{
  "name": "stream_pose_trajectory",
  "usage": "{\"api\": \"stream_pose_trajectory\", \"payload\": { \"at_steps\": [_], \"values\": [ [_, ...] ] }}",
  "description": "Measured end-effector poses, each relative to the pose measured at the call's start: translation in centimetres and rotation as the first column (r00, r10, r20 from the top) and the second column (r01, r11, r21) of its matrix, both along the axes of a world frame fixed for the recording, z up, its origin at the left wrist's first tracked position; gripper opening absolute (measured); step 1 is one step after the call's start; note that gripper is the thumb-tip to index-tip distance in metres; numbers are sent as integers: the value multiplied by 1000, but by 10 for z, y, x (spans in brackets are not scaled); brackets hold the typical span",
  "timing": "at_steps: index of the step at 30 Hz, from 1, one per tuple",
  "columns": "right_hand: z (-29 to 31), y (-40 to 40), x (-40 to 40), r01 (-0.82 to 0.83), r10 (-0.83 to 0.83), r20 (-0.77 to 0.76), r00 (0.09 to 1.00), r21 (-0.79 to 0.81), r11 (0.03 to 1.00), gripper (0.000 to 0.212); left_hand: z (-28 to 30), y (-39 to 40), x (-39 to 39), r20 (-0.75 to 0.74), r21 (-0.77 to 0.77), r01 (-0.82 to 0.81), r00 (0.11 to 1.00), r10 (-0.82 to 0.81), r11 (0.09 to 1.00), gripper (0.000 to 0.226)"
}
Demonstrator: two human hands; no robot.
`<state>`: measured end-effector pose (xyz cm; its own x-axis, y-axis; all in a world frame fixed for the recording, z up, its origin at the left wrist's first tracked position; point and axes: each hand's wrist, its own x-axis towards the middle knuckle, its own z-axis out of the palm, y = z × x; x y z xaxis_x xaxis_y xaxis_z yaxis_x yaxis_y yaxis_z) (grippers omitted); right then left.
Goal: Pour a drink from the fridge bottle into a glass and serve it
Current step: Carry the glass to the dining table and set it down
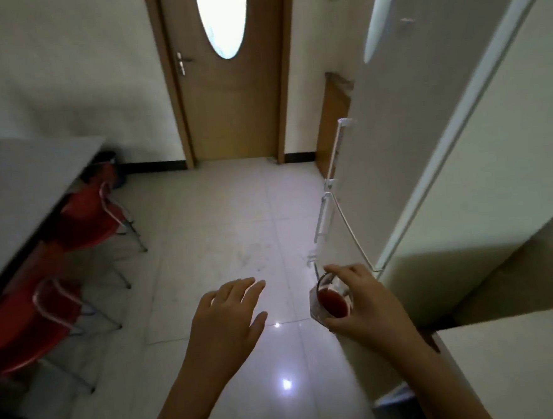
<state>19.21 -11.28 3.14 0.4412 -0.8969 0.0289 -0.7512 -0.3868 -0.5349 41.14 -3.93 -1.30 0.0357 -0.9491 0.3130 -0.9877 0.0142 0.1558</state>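
So the right hand [360, 305] has the glass [330, 298] wrapped in its fingers from the side, red drink sitting low in it, held in the air just beside the fridge [461, 150], near its lower corner. Left hand [227, 314] is empty with fingers spread, palm down, further out from the fridge over the tiled floor [223, 219]. Grey surface [15, 195] and red chairs [82, 219] sit across the room from the fridge.

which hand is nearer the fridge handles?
Right. The right hand, holding the glass of red drink, is just below and beside the lower fridge handle. The left hand is open and empty over the floor, farther to the left.
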Motion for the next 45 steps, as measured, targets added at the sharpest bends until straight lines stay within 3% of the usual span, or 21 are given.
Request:
{"api": "stream_pose_trajectory", "payload": {
  "at_steps": [5, 12, 16, 24, 31, 39, 45],
  "values": [
    [8, -36, 83, -225, 226, 17, 974, -47, 973, 69, 0, 11, 60, -18, -20, -236, 972, 236, 972, 53],
    [1, -95, 177, -463, 463, 8, 886, -11, 886, 74, -17, 0, 121, -3, -37, -434, 901, 434, 900, 47],
    [-5, -135, 231, -582, 582, -9, 813, -6, 813, 73, -22, -19, 155, -17, -12, -547, 837, 547, 837, 50],
    [-9, -199, 347, -787, 785, -94, 612, 29, 617, 69, -19, -48, 220, -18, 69, -777, 627, 779, 626, 51],
    [-21, -213, 462, -890, 885, -135, 445, 46, 454, 72, -19, -48, 292, -44, 86, -897, 431, 901, 433, 45],
    [-39, -196, 612, -934, 930, -116, 349, 38, 355, 57, -37, -33, 413, -65, 71, -936, 341, 938, 345, 45],
    [-42, -174, 714, -954, 954, -92, 284, 68, 290, 72, -57, -8, 501, -47, 105, -952, 283, 958, 286, 50]
  ]
}}
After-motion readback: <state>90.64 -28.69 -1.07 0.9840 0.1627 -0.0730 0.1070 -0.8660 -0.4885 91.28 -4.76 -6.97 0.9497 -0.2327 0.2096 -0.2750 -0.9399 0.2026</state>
